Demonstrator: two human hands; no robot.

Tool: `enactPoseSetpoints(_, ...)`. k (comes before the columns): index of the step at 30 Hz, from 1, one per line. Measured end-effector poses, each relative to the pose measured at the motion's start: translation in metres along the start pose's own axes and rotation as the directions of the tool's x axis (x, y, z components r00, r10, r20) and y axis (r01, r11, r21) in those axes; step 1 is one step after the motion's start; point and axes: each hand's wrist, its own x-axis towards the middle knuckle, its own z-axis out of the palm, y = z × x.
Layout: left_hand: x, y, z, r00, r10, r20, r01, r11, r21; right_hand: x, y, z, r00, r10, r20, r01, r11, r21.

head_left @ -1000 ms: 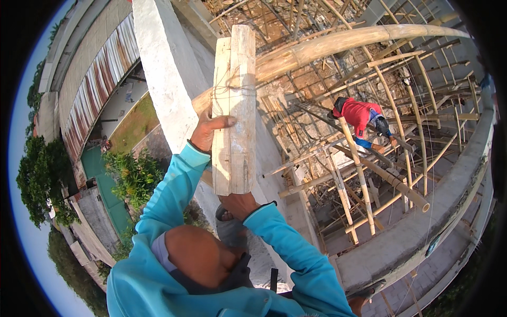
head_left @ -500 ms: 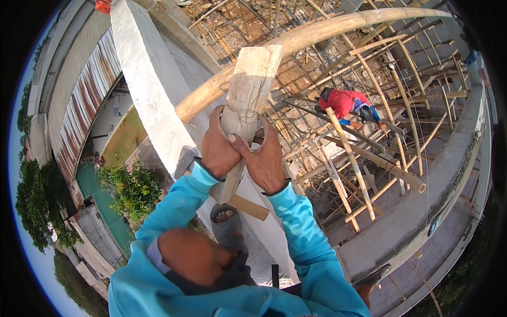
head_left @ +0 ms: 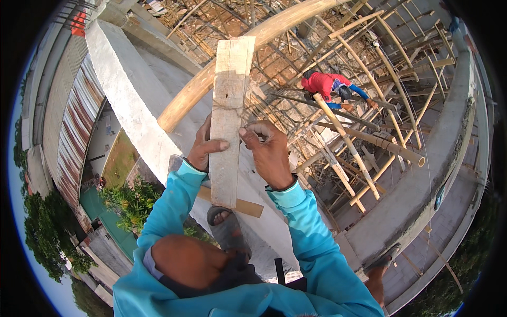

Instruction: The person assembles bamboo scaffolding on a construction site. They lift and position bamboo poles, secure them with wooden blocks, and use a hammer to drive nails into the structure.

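Left hand point(head_left: 202, 150) grips wooden board point(head_left: 227, 87); right hand point(head_left: 270, 155) curled at its edge.

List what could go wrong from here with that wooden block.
A slip: the left hand grips the wooden block, while the right hand has only its fingertips near the other edge, so it might twist loose.
A falling object: a person in red bends among bamboo poles lower down and could be hit.
A foot injury: the sandal leaves toes bare below the block.
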Motion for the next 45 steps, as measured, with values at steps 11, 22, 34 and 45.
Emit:
enactPoseSetpoints(11, -0.010, 0.000, -0.007, 0.970, -0.177, 0.169, 0.228, 0.905, -0.359, 0.009, -0.042, -0.019, 0.966, 0.259, -0.016, -0.244, 0.929, 0.277)
enactPoseSetpoints(22, -0.011, -0.017, -0.010, 0.922, -0.237, 0.307, 0.356, 0.829, -0.430, 0.035, -0.006, -0.052, 0.980, -0.116, 0.160, 0.126, 0.991, -0.053)
enactPoseSetpoints(34, -0.007, -0.025, -0.011, 0.874, -0.283, 0.394, 0.463, 0.731, -0.501, 0.062, -0.015, -0.084, 0.862, 0.204, 0.463, -0.341, 0.911, 0.232)
enactPoseSetpoints(45, -0.009, -0.014, 0.005, 0.971, -0.193, 0.144, 0.224, 0.944, -0.242, 0.035, -0.003, -0.072, 0.874, 0.408, 0.264, -0.484, 0.683, 0.547)
